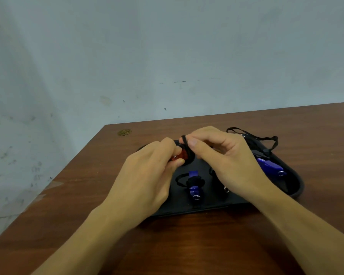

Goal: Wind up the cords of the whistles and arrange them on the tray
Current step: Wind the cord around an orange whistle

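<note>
Below the hands, a cord-wrapped blue plastic whistle (194, 187) lies on the black oval tray (207, 203). Left hand (147, 175) grips a red whistle (182, 155); right hand (224, 155) pinches its black cord (185, 140) above the tray. Right of the right hand lies a second blue whistle (270, 165).

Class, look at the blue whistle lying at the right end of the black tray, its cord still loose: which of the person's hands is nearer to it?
Right. The right hand sits just left of that blue whistle; the left hand is farther left, holding the red whistle.
</note>
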Demonstrator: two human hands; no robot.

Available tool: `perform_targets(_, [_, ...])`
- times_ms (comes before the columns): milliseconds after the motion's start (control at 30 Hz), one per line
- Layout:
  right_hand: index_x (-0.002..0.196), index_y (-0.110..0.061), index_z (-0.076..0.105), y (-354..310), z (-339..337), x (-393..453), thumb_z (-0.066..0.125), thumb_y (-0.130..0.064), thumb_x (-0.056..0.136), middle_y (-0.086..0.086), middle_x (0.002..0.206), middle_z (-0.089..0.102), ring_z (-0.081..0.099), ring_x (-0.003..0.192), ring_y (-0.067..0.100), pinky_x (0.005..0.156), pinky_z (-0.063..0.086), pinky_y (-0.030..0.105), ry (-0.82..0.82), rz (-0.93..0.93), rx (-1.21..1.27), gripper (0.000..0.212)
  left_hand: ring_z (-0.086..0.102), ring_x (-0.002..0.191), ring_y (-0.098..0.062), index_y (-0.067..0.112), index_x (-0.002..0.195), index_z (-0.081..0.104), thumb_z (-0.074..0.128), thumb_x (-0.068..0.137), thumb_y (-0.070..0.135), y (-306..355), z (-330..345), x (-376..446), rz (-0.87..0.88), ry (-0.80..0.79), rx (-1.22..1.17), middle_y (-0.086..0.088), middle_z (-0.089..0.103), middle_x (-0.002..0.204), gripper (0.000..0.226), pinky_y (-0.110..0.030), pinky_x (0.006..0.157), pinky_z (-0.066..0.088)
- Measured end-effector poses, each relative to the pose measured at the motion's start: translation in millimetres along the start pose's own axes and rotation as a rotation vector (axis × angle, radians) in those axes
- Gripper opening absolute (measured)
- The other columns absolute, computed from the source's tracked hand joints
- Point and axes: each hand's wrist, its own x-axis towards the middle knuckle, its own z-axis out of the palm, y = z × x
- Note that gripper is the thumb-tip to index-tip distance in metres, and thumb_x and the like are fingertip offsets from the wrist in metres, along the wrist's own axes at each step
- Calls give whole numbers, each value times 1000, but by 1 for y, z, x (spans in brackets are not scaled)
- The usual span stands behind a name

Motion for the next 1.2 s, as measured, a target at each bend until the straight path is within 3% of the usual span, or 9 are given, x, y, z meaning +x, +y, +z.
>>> perform_targets(67, [105,-24,77,0,1,-1,64,-19,94,-12,97,76,69,92,4,80,53,19,-11,-3,-22,17,48,62,-8,18,93,51,49,96,31,-3,-1,-2,-49,-5,-116,15,53,75,13,-16,54,40])
perform_targets(233, [106,-32,73,1,2,-3,63,-17,96,-20,97,74,69,93,1,77,57,19,25,-21,-112,21,67,66,-17,26,95,51,56,95,23,-7,5,-6,-254,30,-445,8,66,83,6,-41,59,56])
perform_targets(333, [111,-36,71,3,2,-2,61,-26,95,-19,102,72,68,99,5,78,60,29,20,-45,-189,21,69,71,-23,20,96,53,59,96,21,-2,9,-6,-364,27,-654,-3,66,83,6,-36,58,58])
perform_targets(433, [112,-26,72,2,3,-2,60,-27,94,-16,105,69,66,101,9,77,57,26,-15,-143,-278,22,69,72,-25,11,93,52,68,89,39,3,13,-4,-469,58,-804,-16,65,80,33,-36,52,57])
perform_targets(500, [113,-20,73,2,5,-3,60,-22,95,-14,105,67,66,102,11,77,56,23,-43,-208,-311,22,67,69,-26,3,92,49,69,90,37,4,15,-1,-551,46,-894,-20,65,78,40,-38,52,56])
perform_targets(667, [112,-17,72,1,4,-4,61,-15,96,-10,104,65,65,100,11,81,52,19,-92,-293,-370,20,59,74,-26,3,112,61,60,92,33,3,11,-2,-721,-135,-1296,-16,62,89,36,-37,58,54])
perform_targets(767, [113,-18,71,2,3,-5,61,-18,97,-11,105,64,63,100,10,83,52,25,-128,-312,-453,19,56,68,-26,10,107,68,51,100,38,6,13,-2,-729,-235,-1297,-12,60,81,34,-36,54,51])
perform_targets(933, [111,-21,74,0,0,-4,57,-32,97,-11,101,66,57,95,10,84,45,24,-42,-421,-694,24,42,57,-21,20,85,68,49,97,40,9,18,-1,-713,-125,-1174,-8,49,70,30,-33,51,45])
perform_targets(1200, [109,-25,73,-8,-3,-5,60,-31,94,-10,103,68,59,91,13,75,50,28,-15,-510,-939,21,33,49,-23,7,87,57,41,106,25,9,19,1,-775,24,-1019,-8,42,65,30,-34,47,37])
